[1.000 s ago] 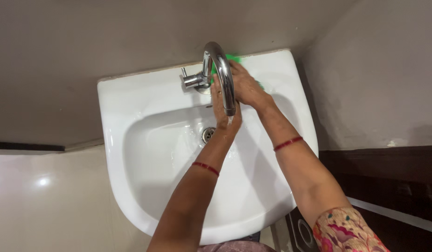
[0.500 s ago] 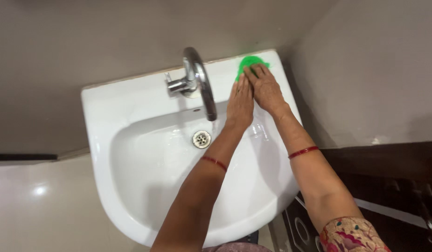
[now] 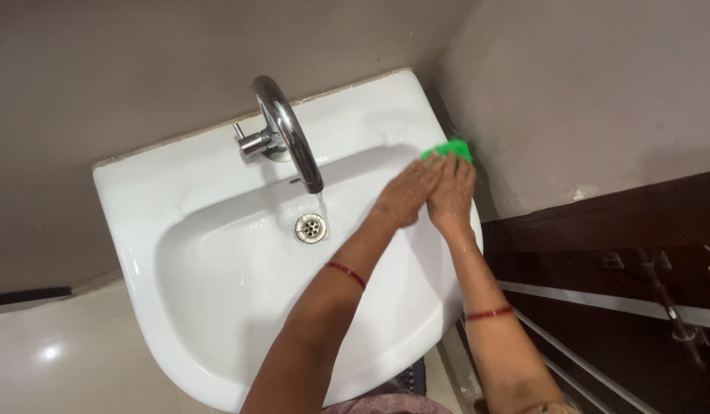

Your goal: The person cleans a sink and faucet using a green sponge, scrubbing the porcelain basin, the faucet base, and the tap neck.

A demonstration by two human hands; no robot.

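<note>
A white wash basin (image 3: 140, 207) is fixed to the wall, with a curved chrome tap (image 3: 290, 138) at its back. A thin stream of water falls from the spout toward the drain (image 3: 310, 228). A green scrubber (image 3: 449, 148) lies on the basin's right rim. My right hand (image 3: 451, 195) presses on it with its fingers laid flat. Close beside it my left hand (image 3: 405, 198) lies flat on the rim, with its fingertips at the scrubber's edge. Most of the scrubber is hidden under the fingers. Each wrist carries a thin red bangle.
Grey walls meet in a corner right behind the basin's right edge. A dark wooden panel with a pale strip and a metal fitting (image 3: 673, 314) runs along the lower right. Glossy light tiles (image 3: 48, 360) lie at the lower left.
Both hands have slid with the green scrubber from the back ledge beside the tap to the basin's right rim. The view has shifted, so the basin sits further left in the frame.
</note>
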